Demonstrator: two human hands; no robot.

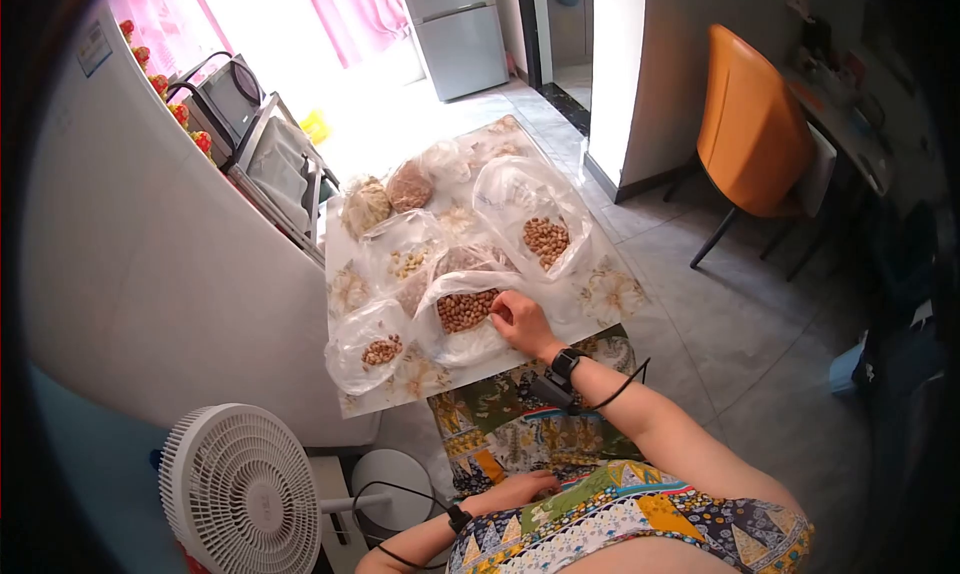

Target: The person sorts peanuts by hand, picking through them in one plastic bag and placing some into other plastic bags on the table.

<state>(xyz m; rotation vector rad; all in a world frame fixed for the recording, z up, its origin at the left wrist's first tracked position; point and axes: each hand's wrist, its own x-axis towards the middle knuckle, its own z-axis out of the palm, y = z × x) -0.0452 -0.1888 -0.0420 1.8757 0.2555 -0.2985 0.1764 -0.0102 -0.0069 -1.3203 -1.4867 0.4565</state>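
My right hand [521, 321] is at the right edge of an open plastic bag of brown nuts [465, 312], its fingers curled together; whatever they hold is hidden. My left hand [528, 486] rests low on my lap, its fingers partly hidden against the patterned cloth. Left of the middle bag lies a smaller bag with brown and pale pieces [381, 351]. Behind it is a bag with yellowish pieces [407, 264]. Another open bag of brown nuts [546, 242] lies at the right. Two filled bags, one pale [366, 206] and one reddish brown [409, 187], sit at the back left.
The bags lie on a table with a floral cover [612, 292]. A white fan [243, 489] stands at the lower left. An orange chair [752, 124] is at the right, a fridge [464, 49] at the back. Black cables run from both wrists.
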